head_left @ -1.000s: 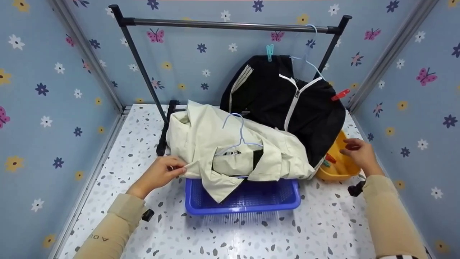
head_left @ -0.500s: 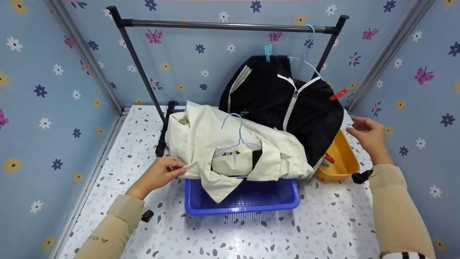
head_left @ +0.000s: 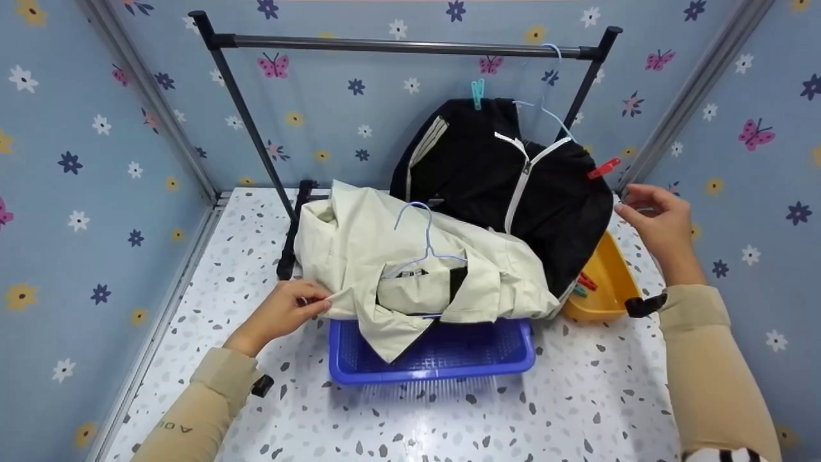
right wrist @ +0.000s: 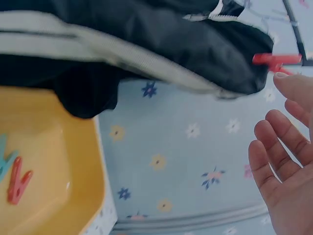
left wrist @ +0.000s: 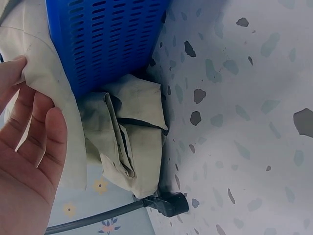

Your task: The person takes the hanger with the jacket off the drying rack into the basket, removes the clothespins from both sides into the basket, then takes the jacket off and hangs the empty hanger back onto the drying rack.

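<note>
My left hand (head_left: 285, 314) pinches the edge of a cream jacket (head_left: 359, 250) between thumb and fingers. That jacket lies draped over a blue basket (head_left: 433, 372), with a light-blue hanger (head_left: 428, 237) at its collar. At right, my right hand (head_left: 664, 224) is raised beside a black jacket (head_left: 474, 160) with a white zipper. Its fingers are loosely bent with nothing between them. In the right wrist view the thumb tip is just below a red clothespin (right wrist: 276, 58) clipped on the black jacket's shoulder. A teal clothespin (head_left: 478, 94) is on the other shoulder.
The black jacket hangs by a light-blue hanger (head_left: 555, 112) from a dark clothes rack (head_left: 397, 45). A yellow bin (head_left: 616, 276) at right holds loose red and teal clothespins. Patterned walls (head_left: 757, 212) close in both sides; the floor (head_left: 577, 404) is speckled.
My right hand has risen from over the yellow bin to beside the red clothespin on the black jacket. The left hand keeps its pinch on the cream jacket.
</note>
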Demonstrator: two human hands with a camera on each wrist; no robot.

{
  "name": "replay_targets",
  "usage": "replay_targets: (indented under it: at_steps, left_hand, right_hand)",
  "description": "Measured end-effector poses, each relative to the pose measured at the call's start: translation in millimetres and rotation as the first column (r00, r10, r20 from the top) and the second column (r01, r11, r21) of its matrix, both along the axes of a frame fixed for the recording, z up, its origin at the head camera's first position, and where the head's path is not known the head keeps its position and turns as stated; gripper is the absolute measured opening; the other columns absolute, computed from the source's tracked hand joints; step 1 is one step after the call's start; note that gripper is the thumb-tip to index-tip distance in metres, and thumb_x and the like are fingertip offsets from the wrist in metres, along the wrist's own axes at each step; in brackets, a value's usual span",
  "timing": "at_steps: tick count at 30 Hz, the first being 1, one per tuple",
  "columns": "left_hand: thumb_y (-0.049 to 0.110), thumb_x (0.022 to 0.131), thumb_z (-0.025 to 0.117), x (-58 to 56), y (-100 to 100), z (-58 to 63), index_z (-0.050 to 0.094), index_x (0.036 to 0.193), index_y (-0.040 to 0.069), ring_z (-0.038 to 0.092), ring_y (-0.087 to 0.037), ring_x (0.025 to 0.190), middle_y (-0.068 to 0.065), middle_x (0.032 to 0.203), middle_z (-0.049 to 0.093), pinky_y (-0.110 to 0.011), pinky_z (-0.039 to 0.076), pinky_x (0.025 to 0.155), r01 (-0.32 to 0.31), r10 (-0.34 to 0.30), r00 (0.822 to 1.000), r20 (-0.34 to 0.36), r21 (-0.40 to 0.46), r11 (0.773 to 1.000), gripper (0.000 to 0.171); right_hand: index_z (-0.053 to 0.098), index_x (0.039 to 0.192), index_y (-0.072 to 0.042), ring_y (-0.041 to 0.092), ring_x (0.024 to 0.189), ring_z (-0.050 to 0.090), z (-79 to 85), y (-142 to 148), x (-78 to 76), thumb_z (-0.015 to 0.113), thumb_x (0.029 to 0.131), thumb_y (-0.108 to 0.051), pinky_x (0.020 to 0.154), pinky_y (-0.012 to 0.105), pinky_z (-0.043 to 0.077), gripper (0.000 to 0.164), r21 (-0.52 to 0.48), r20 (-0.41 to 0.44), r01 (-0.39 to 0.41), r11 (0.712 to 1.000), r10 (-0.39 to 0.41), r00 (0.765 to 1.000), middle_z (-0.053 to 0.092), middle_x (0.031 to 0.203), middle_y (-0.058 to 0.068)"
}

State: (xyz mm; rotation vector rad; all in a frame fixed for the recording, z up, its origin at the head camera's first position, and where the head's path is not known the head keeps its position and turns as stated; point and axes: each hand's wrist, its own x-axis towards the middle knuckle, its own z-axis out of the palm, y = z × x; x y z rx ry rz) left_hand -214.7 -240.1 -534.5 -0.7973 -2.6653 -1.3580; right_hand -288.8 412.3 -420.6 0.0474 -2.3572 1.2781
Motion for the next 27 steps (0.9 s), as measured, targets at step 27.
replay_targets:
  at_steps: [27]
  left_hand:
    - [0.009,0.099,0.079,2.0,-0.8,1.6,0.085,0.102,0.008,0.060,-0.003,0.074,-0.007,0.093,0.077,-0.022,0.053,0.066,0.010,-0.010,1.000,0.021,-0.002,1.000,0.007]
  right_hand:
    - [0.074,0.120,0.010,0.003,0.090,0.072,23.4,-96.0,17.2,0.082,0.087,0.014,0.086,0.016,0.060,0.034,0.023,-0.174,-0.392,0.920,0.390,0.904,0.075,0.102,0.004]
